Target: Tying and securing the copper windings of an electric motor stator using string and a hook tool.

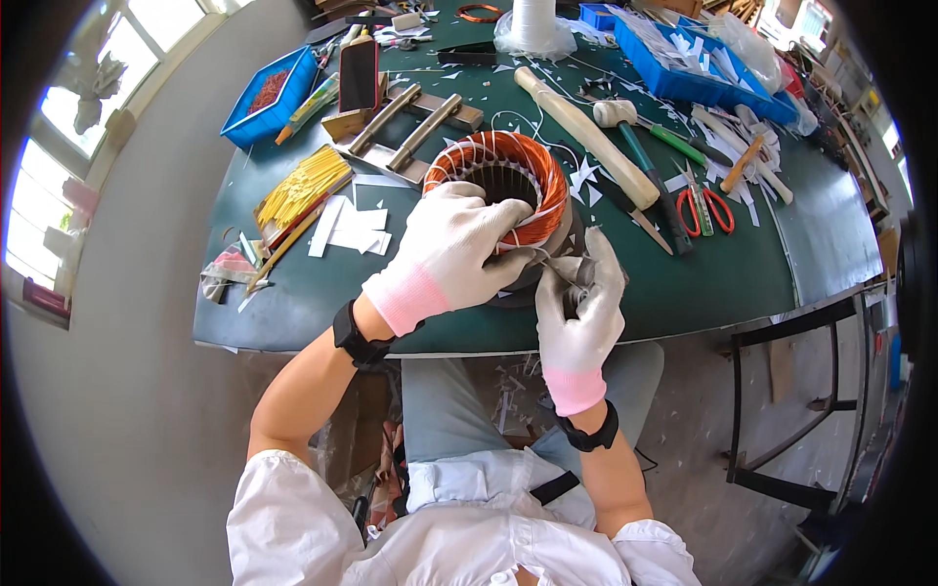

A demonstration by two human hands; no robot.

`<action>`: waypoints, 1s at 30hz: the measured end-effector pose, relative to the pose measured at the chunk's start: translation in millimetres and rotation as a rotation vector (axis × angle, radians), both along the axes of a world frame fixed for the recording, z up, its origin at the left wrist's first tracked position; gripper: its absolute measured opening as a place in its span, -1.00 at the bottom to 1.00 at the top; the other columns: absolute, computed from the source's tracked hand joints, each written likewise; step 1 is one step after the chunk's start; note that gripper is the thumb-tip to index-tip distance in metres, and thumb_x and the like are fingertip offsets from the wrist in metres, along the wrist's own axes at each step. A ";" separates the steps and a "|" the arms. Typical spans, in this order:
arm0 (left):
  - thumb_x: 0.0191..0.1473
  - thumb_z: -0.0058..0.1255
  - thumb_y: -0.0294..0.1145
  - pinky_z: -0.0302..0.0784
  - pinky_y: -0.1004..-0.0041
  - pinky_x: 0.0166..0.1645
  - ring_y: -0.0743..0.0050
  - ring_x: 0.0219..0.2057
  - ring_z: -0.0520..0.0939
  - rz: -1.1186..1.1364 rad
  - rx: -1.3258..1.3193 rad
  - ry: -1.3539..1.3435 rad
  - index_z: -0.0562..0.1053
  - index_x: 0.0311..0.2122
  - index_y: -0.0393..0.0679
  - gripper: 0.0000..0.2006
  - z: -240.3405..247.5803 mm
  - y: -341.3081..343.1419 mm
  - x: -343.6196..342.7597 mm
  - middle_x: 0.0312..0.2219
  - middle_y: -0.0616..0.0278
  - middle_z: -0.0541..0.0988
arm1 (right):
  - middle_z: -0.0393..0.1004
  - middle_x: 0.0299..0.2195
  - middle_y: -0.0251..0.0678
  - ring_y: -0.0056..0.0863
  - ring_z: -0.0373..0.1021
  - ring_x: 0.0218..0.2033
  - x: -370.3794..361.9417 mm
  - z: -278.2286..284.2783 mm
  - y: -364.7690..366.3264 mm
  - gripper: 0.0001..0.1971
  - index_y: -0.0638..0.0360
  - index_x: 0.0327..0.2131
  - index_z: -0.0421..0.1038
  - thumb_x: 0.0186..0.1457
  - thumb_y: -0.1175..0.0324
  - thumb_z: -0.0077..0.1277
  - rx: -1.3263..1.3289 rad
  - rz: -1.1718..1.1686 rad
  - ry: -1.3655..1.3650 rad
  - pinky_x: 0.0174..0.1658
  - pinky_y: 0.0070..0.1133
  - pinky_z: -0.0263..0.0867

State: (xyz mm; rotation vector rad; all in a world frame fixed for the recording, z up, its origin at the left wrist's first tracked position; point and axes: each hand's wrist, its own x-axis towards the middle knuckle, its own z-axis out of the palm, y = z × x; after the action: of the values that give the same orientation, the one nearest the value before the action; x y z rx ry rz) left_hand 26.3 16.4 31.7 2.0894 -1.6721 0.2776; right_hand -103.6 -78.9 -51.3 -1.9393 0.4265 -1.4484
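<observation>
In front of me on the table stands a motor stator [553, 178] with orange-brown copper windings, laced round with white cord. My left hand [454, 246], in a white glove with a pink cuff, lies over the near left of the winding. Its fingers close on the coil's rim and partly hide the slotted bore. Beside the stator's near right side is my right hand [584, 317], gloved alike, fingers curled, their tips soiled grey. A thin whitish cord [538, 256] seems to run from the left fingertips into my right hand; the grip itself is partly hidden.
Right of the stator lie a wooden bat [586, 137], a mallet [625, 127] and red-handled scissors [705, 210]. To the left are yellow strips [303, 186], white paper pieces [352, 230], a metal stand [410, 127] and a phone [360, 75]. Blue bins [269, 93] and a cord spool [533, 27] stand farther back.
</observation>
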 end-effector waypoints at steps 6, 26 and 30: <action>-0.17 0.27 -0.22 0.46 0.25 -0.28 0.13 -0.48 0.58 -0.021 -0.124 -0.097 0.53 -0.27 -0.10 -0.68 -0.9 0.0 0.2 -0.64 0.14 0.51 | 0.54 -0.49 -0.22 -0.28 0.51 -0.54 5.9 1.0 2.1 -0.45 0.29 0.09 0.30 -0.04 0.64 0.16 0.022 -0.006 0.002 -0.34 -0.51 0.47; -0.17 0.25 -0.25 0.45 0.25 -0.23 0.13 -0.44 0.57 -0.033 -0.069 -0.042 0.54 -0.24 -0.11 -0.67 -3.7 -0.6 4.5 -0.62 0.16 0.51 | 0.48 -0.28 0.00 -0.07 0.51 -0.35 -1.1 2.9 6.7 -0.57 0.39 0.02 0.20 0.03 0.76 -0.12 -0.197 0.017 -0.002 -0.28 -0.35 0.46; -0.18 0.26 -0.22 0.45 0.26 -0.30 0.16 -0.49 0.56 -0.026 -0.089 -0.066 0.55 -0.24 -0.10 -0.66 -2.4 -1.0 3.7 -0.63 0.16 0.50 | 0.50 -0.34 -0.04 -0.06 0.49 -0.45 2.0 3.6 8.5 -0.55 0.29 0.02 0.25 -0.01 0.72 -0.09 -0.147 0.023 0.027 -0.39 -0.36 0.44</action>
State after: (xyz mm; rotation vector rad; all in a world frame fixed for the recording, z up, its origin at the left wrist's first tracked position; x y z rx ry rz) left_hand 29.9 15.4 29.3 2.0121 -1.6916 0.4096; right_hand -101.6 -70.4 -47.7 -2.0749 0.3159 -1.4762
